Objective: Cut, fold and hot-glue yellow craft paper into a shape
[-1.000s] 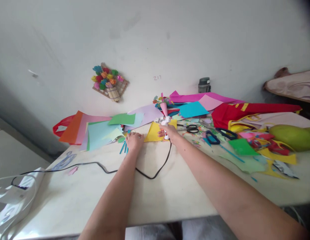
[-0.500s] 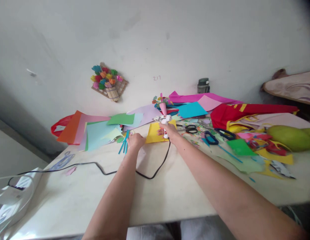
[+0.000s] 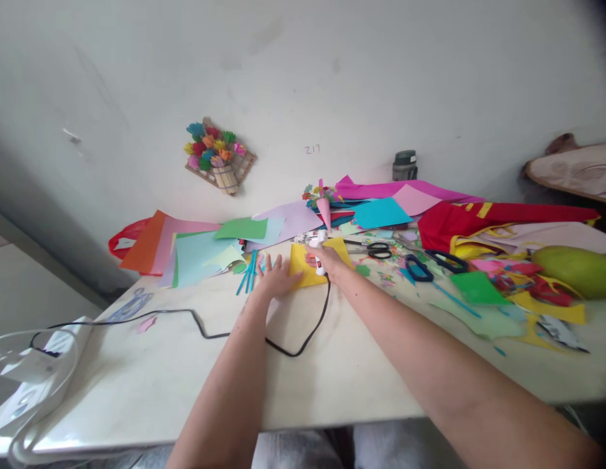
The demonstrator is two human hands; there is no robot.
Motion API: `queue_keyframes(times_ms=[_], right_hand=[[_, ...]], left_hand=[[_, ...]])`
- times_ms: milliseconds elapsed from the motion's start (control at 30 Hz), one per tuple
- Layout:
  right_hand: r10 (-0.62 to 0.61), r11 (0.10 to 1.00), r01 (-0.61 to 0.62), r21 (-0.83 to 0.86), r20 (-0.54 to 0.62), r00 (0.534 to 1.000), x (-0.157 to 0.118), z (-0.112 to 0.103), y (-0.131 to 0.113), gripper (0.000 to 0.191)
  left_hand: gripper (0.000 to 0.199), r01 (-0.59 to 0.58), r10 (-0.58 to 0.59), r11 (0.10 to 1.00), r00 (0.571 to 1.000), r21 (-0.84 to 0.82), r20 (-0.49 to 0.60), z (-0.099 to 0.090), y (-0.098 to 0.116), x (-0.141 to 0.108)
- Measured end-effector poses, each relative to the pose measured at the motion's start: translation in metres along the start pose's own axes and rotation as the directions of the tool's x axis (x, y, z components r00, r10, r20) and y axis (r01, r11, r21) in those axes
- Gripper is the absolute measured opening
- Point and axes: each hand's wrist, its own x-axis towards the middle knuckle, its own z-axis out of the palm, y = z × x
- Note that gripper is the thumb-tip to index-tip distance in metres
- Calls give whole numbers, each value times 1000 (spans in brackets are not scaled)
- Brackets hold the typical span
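Observation:
My right hand (image 3: pixel 331 260) is closed round the handle of a white glue gun (image 3: pixel 318 247), whose black cord trails down from its base. Beneath the gun lies a yellow sheet of paper (image 3: pixel 297 260). At the sheet's left edge is my left hand (image 3: pixel 276 277), open with its fingers spread. Thin blue paper strips (image 3: pixel 247 277) lie just left of those fingers. Behind the gun stands a pink paper cone with small paper flowers (image 3: pixel 323 210).
Black-handled scissors (image 3: pixel 378 251) and dark blue-handled scissors (image 3: pixel 419 268) lie to the right among paper scraps. Coloured sheets (image 3: pixel 198 257) spread at the back left. The black cord (image 3: pixel 200 329) crosses the table to a white power strip (image 3: pixel 53 378). A dark bottle (image 3: pixel 404 166) stands by the wall.
My left hand has opened from a closed shape and moved right, onto the yellow paper's edge. The glue gun stays in my right hand, shifted slightly. The view has moved a little.

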Motion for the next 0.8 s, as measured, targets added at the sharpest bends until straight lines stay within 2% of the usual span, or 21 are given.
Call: queue_keyframes(times_ms=[200, 600, 800], right_hand=[[-13, 999, 12, -39, -26, 1000, -4, 2, -2, 19], [-19, 999, 18, -27, -18, 1000, -2, 2, 1, 24], [-40, 999, 40, -1, -6, 999, 0, 1, 4, 23]], left_hand=[[79, -57, 58, 998, 997, -22, 41, 9, 6, -5], [77, -48, 48, 999, 999, 24, -26, 7, 8, -9], [76, -43, 47, 998, 995, 43, -93, 7, 12, -9]])
